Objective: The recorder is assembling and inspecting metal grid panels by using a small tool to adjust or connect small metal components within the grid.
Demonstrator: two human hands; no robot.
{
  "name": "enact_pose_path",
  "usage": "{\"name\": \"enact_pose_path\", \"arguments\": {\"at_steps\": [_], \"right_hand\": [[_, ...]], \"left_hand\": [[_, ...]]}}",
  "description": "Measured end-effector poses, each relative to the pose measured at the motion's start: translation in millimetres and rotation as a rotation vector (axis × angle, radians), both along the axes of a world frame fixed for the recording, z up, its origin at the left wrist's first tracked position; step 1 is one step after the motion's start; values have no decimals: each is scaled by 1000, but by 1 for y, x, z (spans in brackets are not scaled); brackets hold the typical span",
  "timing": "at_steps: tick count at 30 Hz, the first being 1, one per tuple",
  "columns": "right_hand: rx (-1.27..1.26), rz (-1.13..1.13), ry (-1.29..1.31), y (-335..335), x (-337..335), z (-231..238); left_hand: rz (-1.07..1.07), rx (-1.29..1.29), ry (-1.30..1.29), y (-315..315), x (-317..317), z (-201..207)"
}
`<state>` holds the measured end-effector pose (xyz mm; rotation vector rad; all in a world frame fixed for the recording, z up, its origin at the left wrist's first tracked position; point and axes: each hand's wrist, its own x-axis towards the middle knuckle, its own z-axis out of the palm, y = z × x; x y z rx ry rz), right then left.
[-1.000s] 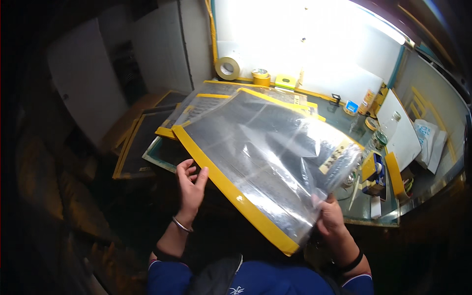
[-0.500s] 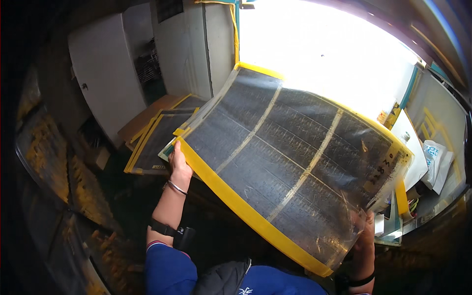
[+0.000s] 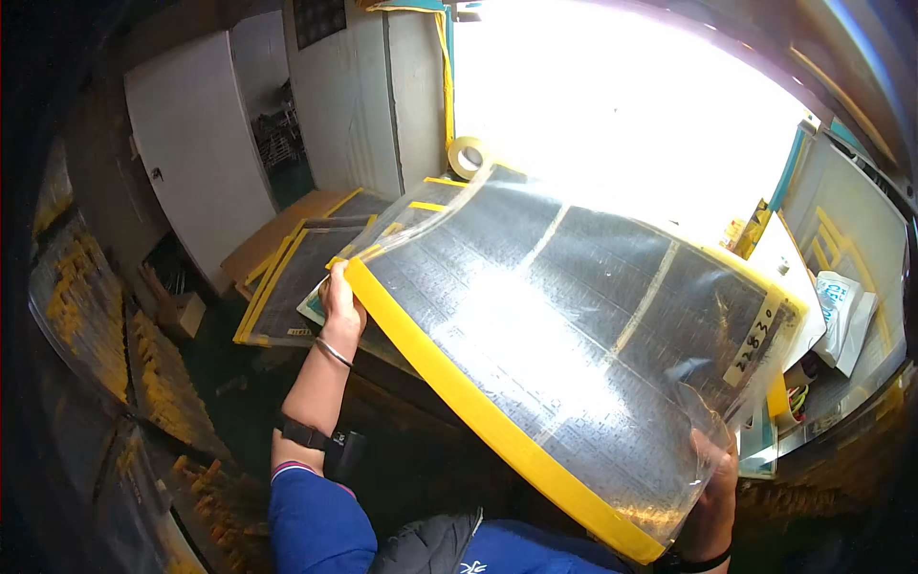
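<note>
I hold up a large dark film sheet, tilted and slightly bowed, with a fine printed pattern and bright glare across its middle. Yellow tape runs along its near edge. At the sheet's left corner, my left hand is closed on the taped edge. My right hand grips the lower right side; some of its fingers show through the clear margin. Beneath the raised sheet, other yellow-edged sheets lie on the table.
A tape roll stands beyond the sheet, before a glaring bright surface. More yellow-taped dark sheets lie at the left. To the right are a white plastic bag and a white board. Yellow-marked sheets line the far left.
The sheet has tilted and shifted, its far edge coming lower, which uncovers the tape roll and the sheets beneath. Strong glare now falls on its middle. Both hands keep their grip.
</note>
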<state>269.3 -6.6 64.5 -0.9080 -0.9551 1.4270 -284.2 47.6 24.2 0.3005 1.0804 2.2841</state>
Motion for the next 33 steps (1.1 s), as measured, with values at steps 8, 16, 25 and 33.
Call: {"name": "enact_pose_path", "arguments": {"at_steps": [8, 16, 25, 33], "right_hand": [[-14, -91, 9, 5, 37, 17], [17, -35, 19, 20, 42, 6], [5, -146, -1, 23, 53, -7], [198, -411, -303, -16, 165, -43]], "left_hand": [[-381, 263, 32, -4, -108, -59], [-284, -66, 152, -16, -50, -25], [-716, -422, 207, -58, 86, -21], [-215, -193, -60, 40, -11, -38]]}}
